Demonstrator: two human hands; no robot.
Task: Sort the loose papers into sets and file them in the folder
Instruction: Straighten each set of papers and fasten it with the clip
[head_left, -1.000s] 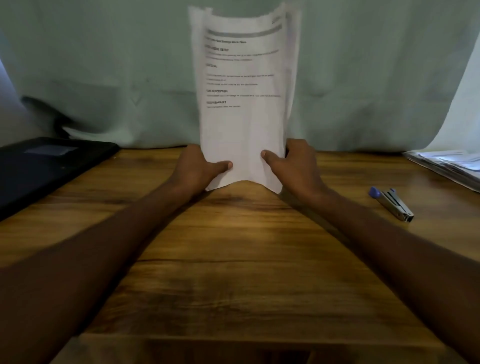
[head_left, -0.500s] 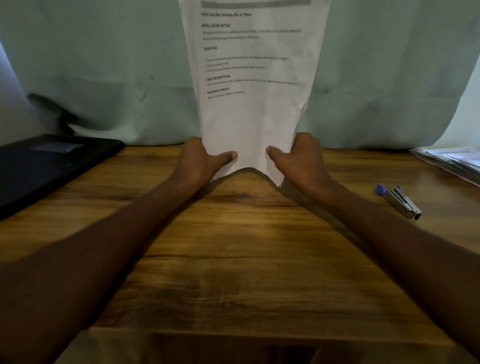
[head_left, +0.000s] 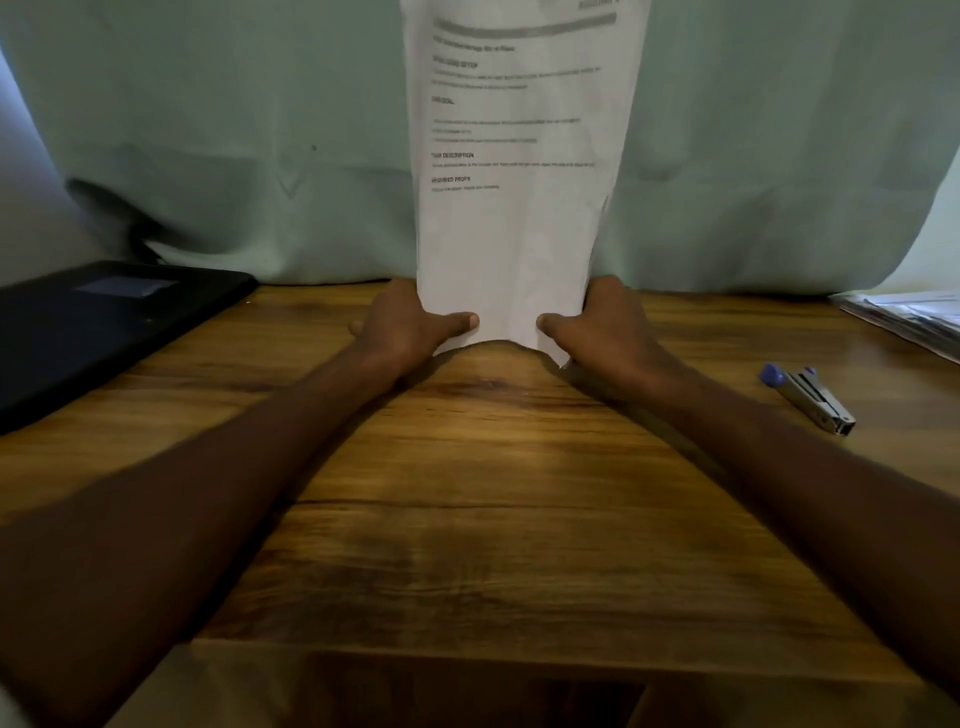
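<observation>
White papers (head_left: 511, 208) stand upright, gripped between both hands (head_left: 511, 332).

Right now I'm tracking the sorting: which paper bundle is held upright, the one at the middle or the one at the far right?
The middle papers, which the left hand and right hand hold on edge; the right pile lies flat.

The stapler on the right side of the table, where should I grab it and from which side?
Grip the stapler across its long metal body, fingers on the two long sides, coming from above with the right hand, which now holds the papers. It lies flat and slim on the table, alone, its blue end pointing away.
</observation>
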